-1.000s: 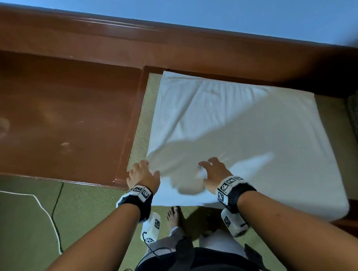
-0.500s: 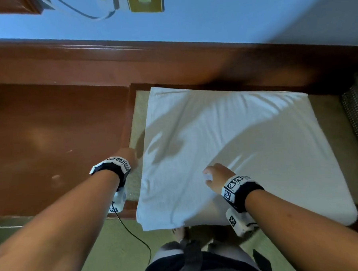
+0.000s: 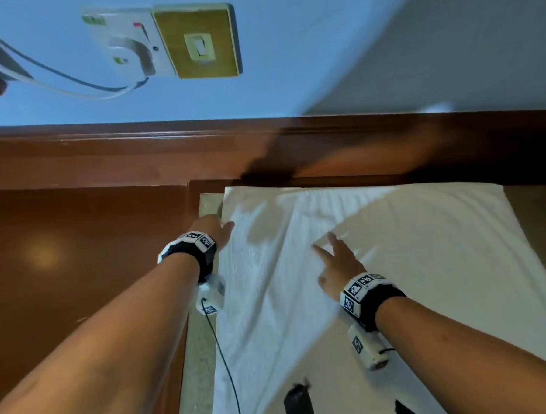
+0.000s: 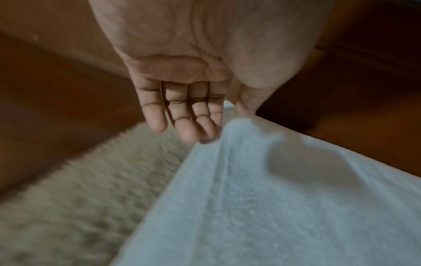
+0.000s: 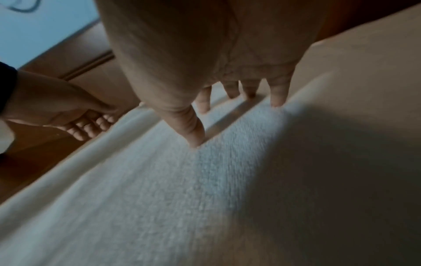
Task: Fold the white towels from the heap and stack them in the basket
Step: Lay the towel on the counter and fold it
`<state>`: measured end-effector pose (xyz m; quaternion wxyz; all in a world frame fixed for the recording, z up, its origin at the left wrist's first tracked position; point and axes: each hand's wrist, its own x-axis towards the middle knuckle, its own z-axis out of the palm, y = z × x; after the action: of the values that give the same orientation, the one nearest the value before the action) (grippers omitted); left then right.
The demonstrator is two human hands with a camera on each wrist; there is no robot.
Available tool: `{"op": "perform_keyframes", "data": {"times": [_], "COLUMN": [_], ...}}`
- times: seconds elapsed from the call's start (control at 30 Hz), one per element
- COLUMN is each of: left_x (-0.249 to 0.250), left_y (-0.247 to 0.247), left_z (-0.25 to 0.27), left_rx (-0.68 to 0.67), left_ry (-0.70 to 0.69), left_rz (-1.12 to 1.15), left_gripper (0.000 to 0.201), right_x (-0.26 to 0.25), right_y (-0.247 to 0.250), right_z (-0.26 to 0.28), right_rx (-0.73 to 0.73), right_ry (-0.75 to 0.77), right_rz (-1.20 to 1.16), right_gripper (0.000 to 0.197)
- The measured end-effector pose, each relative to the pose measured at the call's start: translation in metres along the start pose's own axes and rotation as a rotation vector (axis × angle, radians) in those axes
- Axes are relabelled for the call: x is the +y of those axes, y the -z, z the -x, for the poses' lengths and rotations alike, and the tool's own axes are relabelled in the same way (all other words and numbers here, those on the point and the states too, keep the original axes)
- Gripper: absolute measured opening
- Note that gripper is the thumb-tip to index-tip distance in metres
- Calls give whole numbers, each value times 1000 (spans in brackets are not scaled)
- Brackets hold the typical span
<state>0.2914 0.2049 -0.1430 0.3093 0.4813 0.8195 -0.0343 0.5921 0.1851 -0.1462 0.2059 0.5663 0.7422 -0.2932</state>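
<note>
A white towel (image 3: 410,263) lies spread flat on a beige mat (image 3: 210,203) set in a wooden frame. My left hand (image 3: 214,227) is at the towel's far left edge, fingers fairly straight, their tips touching the hem (image 4: 205,142); nothing is pinched. My right hand (image 3: 334,260) lies flat on the towel's middle with its fingers spread, and their tips press into the cloth (image 5: 159,198). The right wrist view also shows the left hand (image 5: 75,115) at the towel's edge. No heap or basket is in view.
Glossy brown wood (image 3: 78,264) lies to the left, with a raised wooden ledge (image 3: 136,157) behind. On the blue wall above are a switch plate (image 3: 199,41) and a socket with a plug and cable (image 3: 130,49). A thin black cable (image 3: 224,361) hangs from my left wrist.
Both hands have slid from the towel's near edge toward the far side, the left along the left edge, the right over the middle. The lifted near part now lies flat. The view has tilted up.
</note>
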Motion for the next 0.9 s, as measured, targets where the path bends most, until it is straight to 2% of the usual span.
{"op": "perform_keyframes", "data": {"times": [0.1, 0.2, 0.23, 0.33, 0.37, 0.43, 0.5, 0.57, 0.73, 0.9], "left_x": [14, 13, 11, 7, 8, 9, 7, -3, -37, -66], "left_y": [-13, -12, -12, -17, -20, -24, -32, -48, -105, -153], "left_z": [-28, -47, -52, -56, -55, -45, -21, 17, 128, 202], "left_rx": [28, 169, 227, 265, 273, 262, 186, 124, 128, -30], "left_ry": [34, 158, 189, 218, 232, 276, 327, 333, 175, 197], "left_rz": [168, 410, 455, 485, 494, 494, 366, 251, 169, 82], "left_gripper": [43, 36, 36, 33, 37, 60, 82, 91, 93, 86], "right_x": [-8, -15, -15, -14, -14, -13, -10, -8, -1, 7], "right_y": [1, -3, -4, -4, -4, 0, 3, -2, -40, -85], "right_z": [-20, -26, -27, -25, -25, -23, -17, -4, 56, 115], "right_rx": [-30, -71, -70, -67, -70, -78, -66, -63, -144, -184], "right_ry": [-20, -51, -54, -57, -55, -50, -43, -31, 17, 65], "right_rz": [101, 93, 89, 88, 82, 56, 28, -13, -61, 45], "right_gripper": [93, 100, 101, 101, 100, 98, 92, 84, 81, 88]}}
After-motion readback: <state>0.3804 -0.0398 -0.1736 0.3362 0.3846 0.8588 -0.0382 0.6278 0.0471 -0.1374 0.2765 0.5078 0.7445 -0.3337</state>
